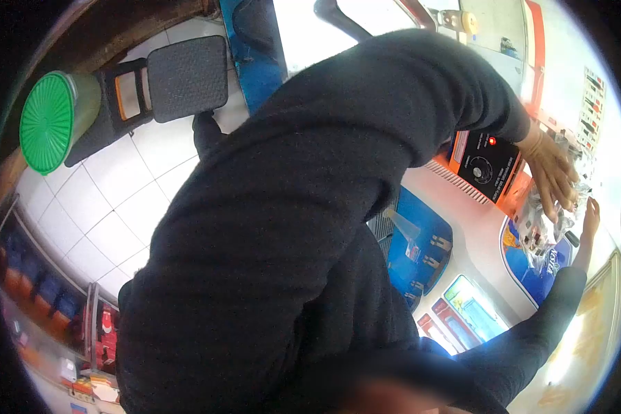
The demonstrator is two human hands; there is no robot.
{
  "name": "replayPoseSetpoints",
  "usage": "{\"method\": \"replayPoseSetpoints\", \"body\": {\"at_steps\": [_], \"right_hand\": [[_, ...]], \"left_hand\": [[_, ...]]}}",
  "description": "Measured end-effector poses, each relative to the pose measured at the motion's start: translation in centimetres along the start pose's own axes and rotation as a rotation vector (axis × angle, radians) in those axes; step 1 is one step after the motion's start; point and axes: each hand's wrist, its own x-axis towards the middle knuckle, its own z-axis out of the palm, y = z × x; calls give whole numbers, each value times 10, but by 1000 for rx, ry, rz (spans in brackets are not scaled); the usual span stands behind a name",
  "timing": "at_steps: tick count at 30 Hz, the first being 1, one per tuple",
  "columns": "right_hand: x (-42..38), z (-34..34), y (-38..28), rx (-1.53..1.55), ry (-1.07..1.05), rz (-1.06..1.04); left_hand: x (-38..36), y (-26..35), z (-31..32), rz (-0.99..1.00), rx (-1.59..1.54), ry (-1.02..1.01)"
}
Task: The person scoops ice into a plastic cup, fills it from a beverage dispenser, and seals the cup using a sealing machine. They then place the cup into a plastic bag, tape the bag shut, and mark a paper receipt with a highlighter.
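Observation:
At the upper right, my left hand [548,169] reaches across the end of an orange machine [490,162] with a black panel, a dial and a lit red lamp. Its fingers bend over a crinkled clear plastic bag [533,238] with small dark and red marks showing on it. My right hand [591,219] is at the far side of the same plastic, seen edge-on with its fingers together and fingertips right at the bag's edge. Whatever those fingertips pinch is too small to make out. Black sleeves cover both arms, and my left sleeve hides much of the middle.
Below the machine stands a white and blue dispenser [472,228] with several small taps. A dark stool [188,77] and a tub with a green lid [47,123] are at the upper left, over white floor tiles [121,179]. Shelves with goods [45,293] line the lower left.

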Motion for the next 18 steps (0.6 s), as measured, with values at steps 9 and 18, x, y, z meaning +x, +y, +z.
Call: {"method": "replayPoseSetpoints", "body": {"at_steps": [9,18], "right_hand": [[-29,24,71,451,393,576],[-54,52,65,1451,167,645]], "left_hand": [[-4,8,-15,-56,239,-91],[146,-54,-82,146,-389,-794]]}}
